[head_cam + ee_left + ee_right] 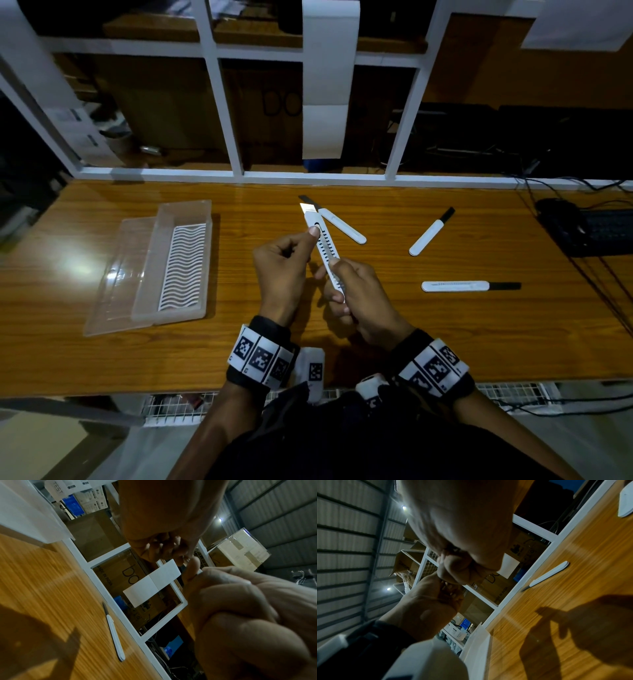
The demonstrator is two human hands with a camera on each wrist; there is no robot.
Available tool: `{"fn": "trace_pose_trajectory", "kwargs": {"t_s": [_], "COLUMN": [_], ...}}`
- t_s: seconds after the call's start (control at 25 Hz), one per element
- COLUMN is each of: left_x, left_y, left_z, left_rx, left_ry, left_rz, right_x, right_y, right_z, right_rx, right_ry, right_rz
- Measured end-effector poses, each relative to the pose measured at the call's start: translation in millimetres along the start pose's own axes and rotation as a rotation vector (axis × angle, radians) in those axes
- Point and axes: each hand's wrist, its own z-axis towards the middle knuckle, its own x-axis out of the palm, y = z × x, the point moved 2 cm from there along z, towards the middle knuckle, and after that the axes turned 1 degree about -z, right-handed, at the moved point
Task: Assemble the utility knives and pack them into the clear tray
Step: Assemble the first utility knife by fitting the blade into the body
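While our right hand is gripping the white utility knife near the table's front edge, our left hand is pinching its slider; the clear tray is sitting leftward; beyond, a carton is reading "MADE IN INDIA".

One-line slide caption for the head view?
Both hands, left and right, hold a white utility knife above the table.

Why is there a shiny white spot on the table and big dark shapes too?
Head view: a lamp's glare makes the bright patch on the wooden table beside the clear tray, and the held knife's blade flashes white. Left wrist view: the hands cast a dark shadow and the close left hand is blurry. Right wrist view: the same kind of shadow falls on the wood.
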Motion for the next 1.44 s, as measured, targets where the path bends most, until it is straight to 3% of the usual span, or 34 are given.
{"fn": "trace_pose_trajectory", "kwargs": {"t_s": [0.64, 0.88, 1.44], "left_x": [-4.5, -9.0, 0.1], "left_y": [-12.7, -10.8, -8.7], "left_z": [-3.7, -5.3, -5.5], "left_rx": [0.038, 0.041, 0.047], "left_ry": [-0.083, -0.13, -0.133], "left_rz": [-0.051, -0.043, -0.09], "right_x": [16.8, 10.0, 11.1], "right_y": [8.8, 2.3, 4.9], "right_z": [-3.8, -1.4, -8.8], "right_rx": [-0.133, 0.076, -0.06], "right_ry": [0.033, 0.047, 0.126], "right_rz": [-0.041, -0.003, 0.054]}}
